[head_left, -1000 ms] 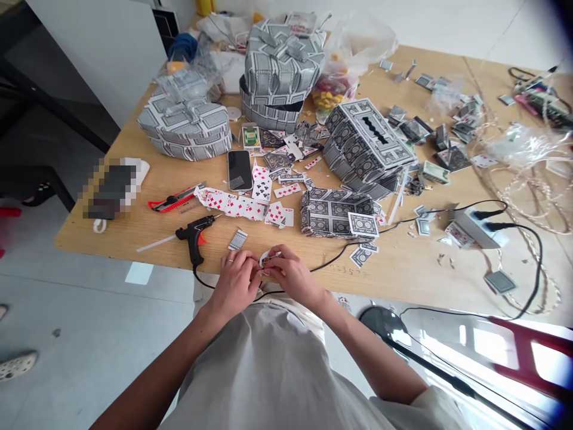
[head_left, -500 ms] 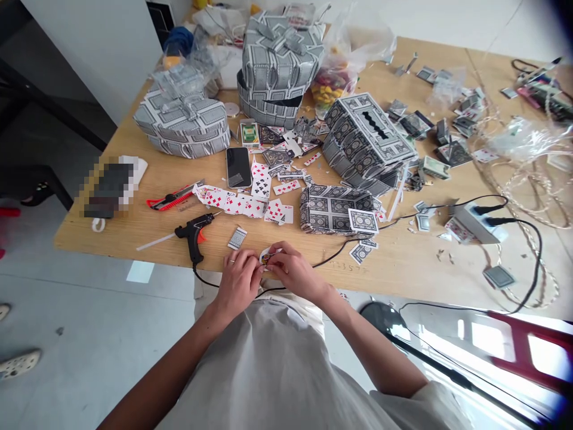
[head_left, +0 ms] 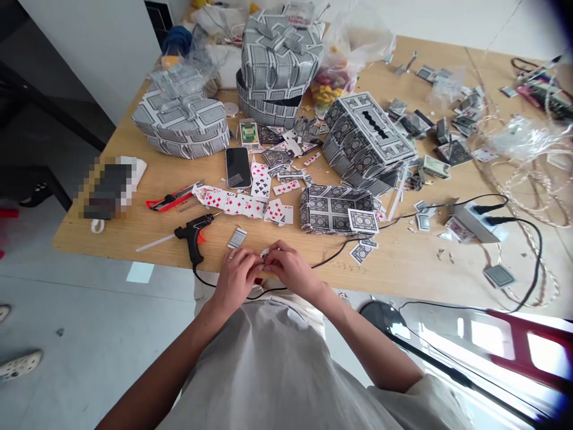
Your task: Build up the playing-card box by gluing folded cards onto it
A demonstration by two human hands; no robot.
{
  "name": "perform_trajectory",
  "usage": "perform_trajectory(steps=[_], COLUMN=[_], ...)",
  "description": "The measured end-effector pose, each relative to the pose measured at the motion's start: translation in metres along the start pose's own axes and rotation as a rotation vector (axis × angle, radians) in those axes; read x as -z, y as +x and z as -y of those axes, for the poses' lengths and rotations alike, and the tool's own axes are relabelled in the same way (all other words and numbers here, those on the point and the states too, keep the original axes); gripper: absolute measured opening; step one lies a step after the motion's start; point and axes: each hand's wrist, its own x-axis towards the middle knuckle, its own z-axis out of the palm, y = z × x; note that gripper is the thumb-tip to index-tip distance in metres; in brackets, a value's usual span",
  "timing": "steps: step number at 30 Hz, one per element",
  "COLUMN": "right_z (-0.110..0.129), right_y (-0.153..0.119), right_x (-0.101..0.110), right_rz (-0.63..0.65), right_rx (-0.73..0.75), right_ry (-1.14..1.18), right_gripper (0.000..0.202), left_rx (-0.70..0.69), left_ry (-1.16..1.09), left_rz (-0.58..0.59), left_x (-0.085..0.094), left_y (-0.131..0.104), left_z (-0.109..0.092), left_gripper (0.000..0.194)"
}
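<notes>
At the table's front edge my left hand (head_left: pixel 237 276) and my right hand (head_left: pixel 290 267) meet, both with fingers closed on a small playing card (head_left: pixel 264 253). Most of the card is hidden by the fingers. Just above my left hand a grey patterned card piece (head_left: pixel 237 237) lies on the wood. A black glue gun (head_left: pixel 193 237) rests to the left, its cable running under my hands. Beyond them lies a strip of overlapping red-suit cards (head_left: pixel 233 202). An open tray made of cards (head_left: pixel 333 209) sits further right, with a loose card (head_left: pixel 363 220) on its corner.
A red cutter (head_left: pixel 172 198) and a phone (head_left: pixel 239 167) lie on the table (head_left: pixel 89 236). Behind are card-covered boxes (head_left: pixel 181 122), (head_left: pixel 282 57) and a slotted box (head_left: pixel 367 134). A power strip (head_left: pixel 478 222), cables and twisted cord are at the right.
My fingers have closed further over the card, so less of it shows. My left hand has shifted slightly left and down. The objects on the table lie as before.
</notes>
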Motion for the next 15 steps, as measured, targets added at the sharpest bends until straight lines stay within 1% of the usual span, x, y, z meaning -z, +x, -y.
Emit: perform_trajectory(steps=[3,8,12,15], right_z=[0.003,-0.001,-0.009,-0.011], right_y=[0.001,0.003,0.002,0.001], right_x=[-0.001,-0.002,0.005,0.009], right_rz=[0.01,0.006,0.045,0.054], right_rx=[-0.02,0.009,0.071,0.078], right_ry=[-0.024,-0.006,0.07,0.076], right_gripper=[0.02,0.023,0.025,0.03], left_rx=[-0.082,-0.198,-0.21,-0.215], left_ry=[0.037,0.154,0.159,0.168], left_rz=[-0.039,-0.033,-0.061,-0.074], left_x=[-0.002,-0.001,0.0,-0.001], left_y=[-0.006,-0.015,-0.017,-0.017], left_z=[0.002,0.001,0.002,0.002], left_gripper=[0.009,0.019,0.023,0.023])
